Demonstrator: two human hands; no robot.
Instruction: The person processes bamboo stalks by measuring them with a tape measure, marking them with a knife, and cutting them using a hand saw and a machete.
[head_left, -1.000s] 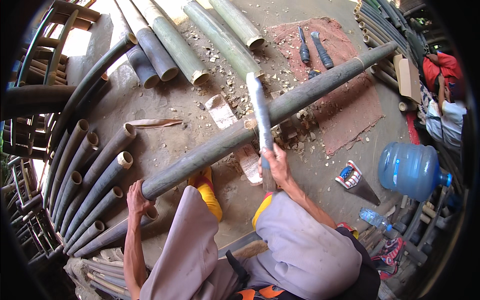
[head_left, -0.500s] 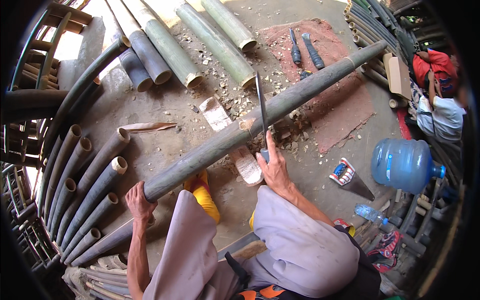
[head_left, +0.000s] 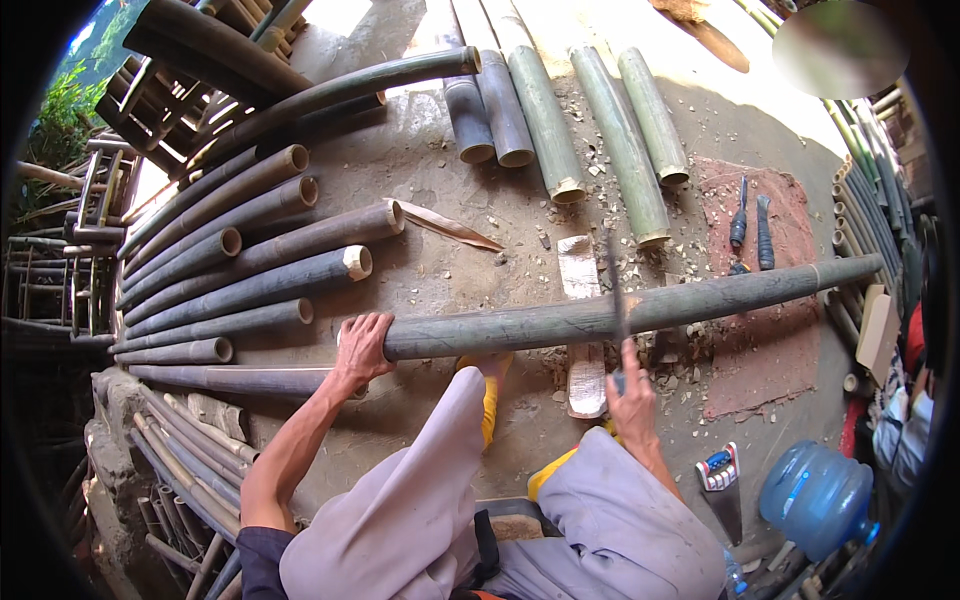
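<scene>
A long dark-green bamboo pole (head_left: 480,332) lies crosswise in front of my knees, over a pale chipped wooden block (head_left: 585,385). My left hand (head_left: 365,348) wraps round the pole's near-left end. The handle of a long-bladed knife (head_left: 617,290) is in my right hand (head_left: 632,400), on the near side of the pole. Its blade points away from me across the pole and looks smeared by motion. Whether the edge touches the bamboo I cannot tell.
Cut bamboo poles (head_left: 290,260) fan out at left; more green poles (head_left: 620,150) lie ahead among chips. Two dark-handled tools (head_left: 764,235) rest on a red cloth (head_left: 770,360). A handsaw (head_left: 720,480) and blue water jug (head_left: 815,490) stand right, near another person (head_left: 905,425).
The view has swung left, so the scene sits further right. My left hand keeps its grip on the pole end, and the knife stays in my right hand. The pole's pale notch no longer shows.
</scene>
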